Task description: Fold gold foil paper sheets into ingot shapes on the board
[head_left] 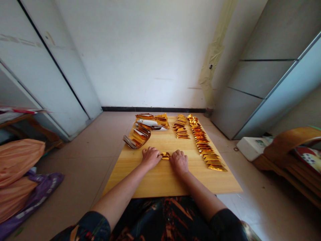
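Between my two hands, near the middle of the wooden board (pixel 150 182), lies a small piece of folded gold foil paper (pixel 165 156). My left hand (pixel 151 157) has its fingers closed at the paper's left end. At the right end, my right hand (pixel 179 161) is closed on it too, with the fingers curled down. The fingertips partly cover both ends. Right of my hands runs a long row of folded gold foil pieces (pixel 209 154), overlapping one another. A shorter row of gold foil pieces (pixel 182 127) stands farther back.
Loose stacks of gold foil sheets (pixel 152 121) lie at the board's back left, with a curled stack (pixel 137 135) nearer. Grey cabinets (pixel 253 77) stand at right, beside a white box (pixel 252 147) and wooden furniture (pixel 288 157). Orange and purple bags (pixel 22 167) lie at left.
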`<state>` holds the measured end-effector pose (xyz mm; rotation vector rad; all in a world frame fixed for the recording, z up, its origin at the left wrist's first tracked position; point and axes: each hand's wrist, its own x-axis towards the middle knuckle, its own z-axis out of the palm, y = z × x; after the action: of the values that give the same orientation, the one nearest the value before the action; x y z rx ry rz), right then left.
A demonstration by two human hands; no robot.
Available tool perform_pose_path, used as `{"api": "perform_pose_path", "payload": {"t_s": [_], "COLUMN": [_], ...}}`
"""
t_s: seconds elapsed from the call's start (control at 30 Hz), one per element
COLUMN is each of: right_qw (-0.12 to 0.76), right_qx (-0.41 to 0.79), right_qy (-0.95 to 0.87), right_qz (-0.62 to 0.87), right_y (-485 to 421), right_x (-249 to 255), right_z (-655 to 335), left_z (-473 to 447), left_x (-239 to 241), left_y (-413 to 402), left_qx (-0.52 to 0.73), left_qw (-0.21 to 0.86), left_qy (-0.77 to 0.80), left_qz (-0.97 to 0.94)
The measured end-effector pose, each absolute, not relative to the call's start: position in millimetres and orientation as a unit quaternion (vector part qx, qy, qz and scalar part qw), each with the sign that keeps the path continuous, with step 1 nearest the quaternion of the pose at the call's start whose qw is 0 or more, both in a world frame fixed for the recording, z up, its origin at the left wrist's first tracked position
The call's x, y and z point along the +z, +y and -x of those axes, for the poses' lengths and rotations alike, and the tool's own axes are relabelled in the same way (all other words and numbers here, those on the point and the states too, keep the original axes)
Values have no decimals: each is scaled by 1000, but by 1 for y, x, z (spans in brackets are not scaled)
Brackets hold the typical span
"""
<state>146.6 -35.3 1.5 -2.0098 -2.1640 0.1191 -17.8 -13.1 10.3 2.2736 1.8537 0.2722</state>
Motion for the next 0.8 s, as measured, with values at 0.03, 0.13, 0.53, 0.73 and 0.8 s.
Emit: {"api": "perform_pose_path", "payload": {"t_s": [0.03, 0.13, 0.53, 0.73, 0.8], "right_qw": [94, 94, 93, 98, 93], "right_qx": [39, 40, 38, 23, 27], "right_qy": [-728, -726, -728, -726, -725], "right_qz": [678, 680, 678, 681, 682], "right_y": [-35, -35, -33, -34, -35], "right_x": [1, -1, -4, -6, -5], "right_z": [-146, -145, -146, -145, -145], "left_z": [17, 15, 10, 11, 11], "left_x": [11, 12, 20, 21, 21], "left_y": [-13, -13, -9, -9, -9], "left_qx": [91, 82, 46, 54, 64], "left_qw": [99, 103, 110, 122, 126], "left_qy": [631, 640, 662, 671, 673], "left_qz": [-764, -757, -740, -730, -726]}}
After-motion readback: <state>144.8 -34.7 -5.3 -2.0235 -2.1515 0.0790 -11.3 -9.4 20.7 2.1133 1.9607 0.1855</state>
